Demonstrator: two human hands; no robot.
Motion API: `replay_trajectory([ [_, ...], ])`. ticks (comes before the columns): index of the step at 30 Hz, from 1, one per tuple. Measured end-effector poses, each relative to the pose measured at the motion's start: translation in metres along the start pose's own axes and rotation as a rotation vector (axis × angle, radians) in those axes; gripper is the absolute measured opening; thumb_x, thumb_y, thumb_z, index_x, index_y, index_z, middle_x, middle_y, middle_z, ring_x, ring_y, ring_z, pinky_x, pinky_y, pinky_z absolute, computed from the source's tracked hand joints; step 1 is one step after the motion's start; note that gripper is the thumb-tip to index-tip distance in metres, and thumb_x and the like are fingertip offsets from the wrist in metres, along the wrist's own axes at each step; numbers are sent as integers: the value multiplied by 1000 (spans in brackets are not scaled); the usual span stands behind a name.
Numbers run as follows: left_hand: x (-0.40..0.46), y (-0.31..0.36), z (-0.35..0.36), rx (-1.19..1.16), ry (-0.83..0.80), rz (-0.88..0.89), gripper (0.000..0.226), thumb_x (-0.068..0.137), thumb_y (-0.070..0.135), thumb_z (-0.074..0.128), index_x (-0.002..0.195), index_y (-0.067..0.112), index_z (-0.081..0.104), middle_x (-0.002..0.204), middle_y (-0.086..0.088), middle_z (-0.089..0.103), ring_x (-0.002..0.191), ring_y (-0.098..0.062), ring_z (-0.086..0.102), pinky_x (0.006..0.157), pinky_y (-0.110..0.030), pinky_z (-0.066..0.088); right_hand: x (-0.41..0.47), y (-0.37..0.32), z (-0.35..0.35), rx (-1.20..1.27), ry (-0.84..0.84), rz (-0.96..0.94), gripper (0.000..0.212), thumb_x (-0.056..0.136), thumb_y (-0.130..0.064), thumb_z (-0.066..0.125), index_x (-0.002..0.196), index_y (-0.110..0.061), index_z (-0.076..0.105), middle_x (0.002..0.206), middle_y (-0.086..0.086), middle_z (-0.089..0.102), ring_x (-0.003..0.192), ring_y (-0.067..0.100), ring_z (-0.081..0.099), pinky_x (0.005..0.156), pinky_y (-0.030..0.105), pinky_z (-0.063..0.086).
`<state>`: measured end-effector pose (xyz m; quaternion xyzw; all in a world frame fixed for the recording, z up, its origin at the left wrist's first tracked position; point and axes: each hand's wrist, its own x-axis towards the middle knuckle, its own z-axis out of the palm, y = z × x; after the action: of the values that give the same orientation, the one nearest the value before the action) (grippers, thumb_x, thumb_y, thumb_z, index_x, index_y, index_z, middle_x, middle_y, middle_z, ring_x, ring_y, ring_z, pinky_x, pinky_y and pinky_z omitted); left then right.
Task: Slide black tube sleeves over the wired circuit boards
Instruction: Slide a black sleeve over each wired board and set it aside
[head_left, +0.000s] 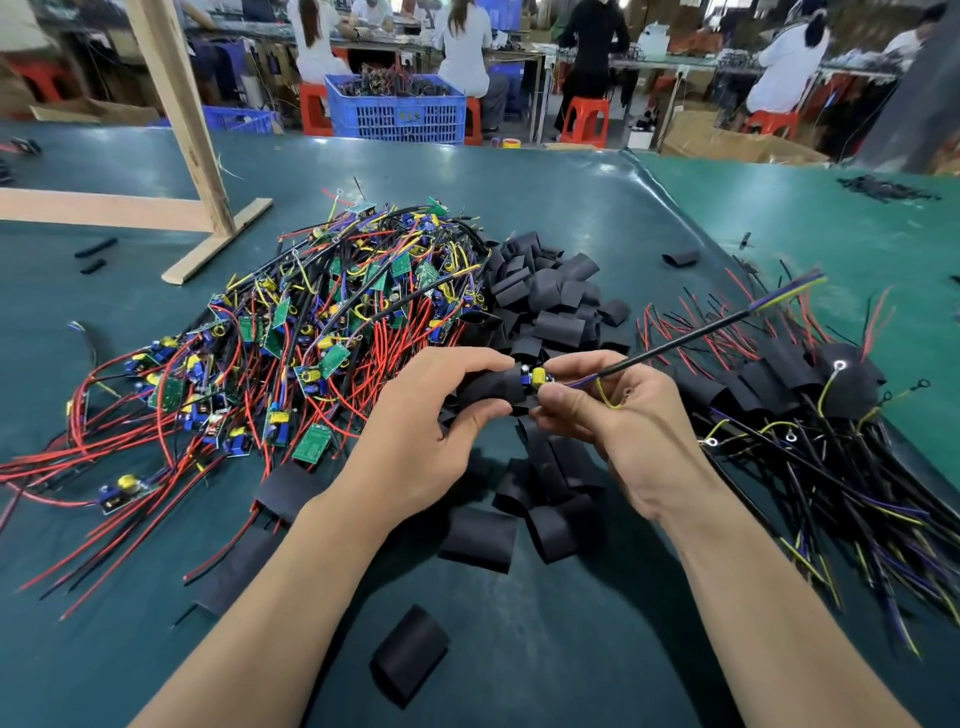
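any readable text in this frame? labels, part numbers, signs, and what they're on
None can be read.
Blue crate behind the table: a small yellowish label on its front, characters too blurred to read.
Circuit boards in the pile: any markings too small to make out.
Board held between left hand and right hand, partly inside the black sleeve: no legible print.

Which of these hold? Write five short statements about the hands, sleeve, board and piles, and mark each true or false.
1. The left hand has its grip on a black sleeve. True.
2. The board in hand is fully covered. False: its yellow part still shows.
3. The right hand is empty. False: it pinches the board's wired end.
4. Bare boards are piled left of the hands. True.
5. Loose sleeves sit in a blue crate. False: they lie on the table.
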<state>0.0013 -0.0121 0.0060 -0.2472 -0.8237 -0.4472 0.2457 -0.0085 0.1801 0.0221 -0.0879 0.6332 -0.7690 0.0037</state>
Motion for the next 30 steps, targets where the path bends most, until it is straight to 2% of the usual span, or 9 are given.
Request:
replay_trajectory([
  [3,0,-2,-1,-7,-23,-61,32,89,17,69,120,17,63,116,4,65,112,-14,61,95,-42,50,-1,-1,-2,-69,-17,-8,17,77,9,71,87,-5,67,70,7,72,60,18,70,60,23,57],
  [5,-1,0,0,-6,-27,-46,31,89,13,71,119,16,64,116,5,66,113,-12,61,96,-40,50,-2,-2,-2,-96,-15,-14,18,79,12,70,86,-3,67,68,6,71,58,18,69,59,22,57],
  [8,-1,3,1,-16,8,-4,29,89,15,69,118,13,65,115,4,67,112,-11,62,95,-38,51,-2,-4,-3,-62,-8,-2,17,72,6,74,84,-4,68,69,8,71,59,20,69,60,23,57],
  [11,-1,3,0,-38,-2,-35,30,89,16,69,119,12,65,115,6,67,111,-8,62,95,-37,51,-2,-7,-5,8,-25,37,20,63,-4,74,82,-5,70,72,12,72,60,23,70,61,25,57],
  [16,-1,4,1,-32,-31,-45,31,90,16,68,121,18,64,115,9,67,110,-5,62,95,-30,49,-3,-8,-9,-58,-50,22,21,62,-6,75,83,-6,70,70,10,72,57,21,69,60,21,56],
  [22,-2,5,2,-2,-115,-46,32,93,12,65,124,19,62,116,10,66,112,-6,60,96,-30,48,-3,-9,-13,-110,-87,12,17,75,11,69,82,-5,69,69,8,72,59,17,69,58,20,55],
  [25,-1,8,1,25,-85,42,31,90,6,67,120,13,64,116,6,65,112,-9,60,97,-28,47,-3,-9,-11,-122,-81,25,19,78,15,66,83,-3,68,68,7,72,58,16,69,57,20,55],
  [28,-1,10,0,38,-69,60,32,89,7,69,121,11,65,115,4,66,111,-10,61,96,-29,49,-3,-7,-9,-78,-70,38,17,78,14,66,85,-2,67,68,7,71,58,16,69,57,19,55],
  [30,-1,11,-1,22,-50,49,32,90,12,67,122,12,64,116,5,67,112,-7,61,97,-27,49,-4,-8,-9,-15,-76,45,14,73,5,69,84,-4,69,69,8,71,58,17,69,58,20,55],
])
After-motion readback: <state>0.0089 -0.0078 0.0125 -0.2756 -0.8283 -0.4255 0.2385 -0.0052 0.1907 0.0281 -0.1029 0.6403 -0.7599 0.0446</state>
